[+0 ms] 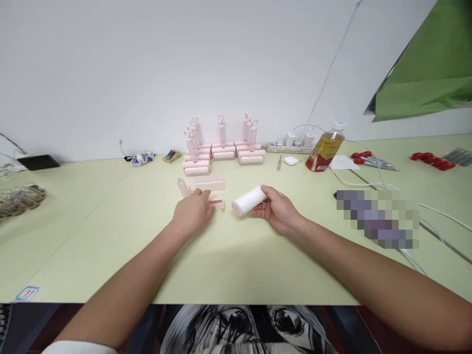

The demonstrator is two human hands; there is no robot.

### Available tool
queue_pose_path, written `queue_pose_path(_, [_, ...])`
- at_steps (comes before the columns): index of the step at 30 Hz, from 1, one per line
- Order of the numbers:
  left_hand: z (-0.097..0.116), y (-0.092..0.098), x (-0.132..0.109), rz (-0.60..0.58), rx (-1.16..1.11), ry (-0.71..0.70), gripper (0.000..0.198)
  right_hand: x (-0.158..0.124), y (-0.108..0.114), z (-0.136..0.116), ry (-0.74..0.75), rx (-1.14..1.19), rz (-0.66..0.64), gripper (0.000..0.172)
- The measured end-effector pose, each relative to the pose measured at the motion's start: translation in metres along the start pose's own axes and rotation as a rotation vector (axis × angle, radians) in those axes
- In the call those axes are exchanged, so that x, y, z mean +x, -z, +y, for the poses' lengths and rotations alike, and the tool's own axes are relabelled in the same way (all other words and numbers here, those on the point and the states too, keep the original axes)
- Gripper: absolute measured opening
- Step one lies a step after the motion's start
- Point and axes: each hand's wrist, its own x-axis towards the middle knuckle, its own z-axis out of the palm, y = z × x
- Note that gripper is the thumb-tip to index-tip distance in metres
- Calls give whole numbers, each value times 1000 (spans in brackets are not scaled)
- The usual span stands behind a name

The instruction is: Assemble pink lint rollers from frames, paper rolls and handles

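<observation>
A white roll (249,201) with a pinkish end cap is held tilted above the table in my right hand (277,209), thumb on top and fingers curled beneath. My left hand (193,210) rests over a pink frame-like part (217,202), its fingers bent down around that part's left end. A small translucent pink handle piece (182,187) lies just beyond the left fingertips. Behind the frame part lies a flat translucent pink cover (209,183). Farther back, several pink roller units with upright handles (196,168) are grouped near the wall.
A power strip (282,147), a drink bottle (325,149) and a white square item (291,161) stand back right. Cables, a blurred item (376,219) and red-handled tools (432,160) are farther right. A coiled cable (140,159) and a dark device (38,162) are left.
</observation>
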Motion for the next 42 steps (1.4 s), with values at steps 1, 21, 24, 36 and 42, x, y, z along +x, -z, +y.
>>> queue_pose_path(1, [0,2,0,10,20,-5,35,0,0,1,-3,-15,-7,12])
queue_pose_path(21, [14,-8,6,-312,-1466,233,38,-18,-10,18,-88,-89,-187,16])
queue_pose_path(24, [21,-10,4,-342,-1641,269,35,-20,-12,20,-80,-118,-202,13])
queue_pose_path(36, [44,-2,-10,-328,-1555,264,31,-23,-14,23,-5,-250,-280,22])
queue_pose_path(42, [54,-9,-12,-152,-1565,282,28,-31,-18,27,22,-205,-397,51])
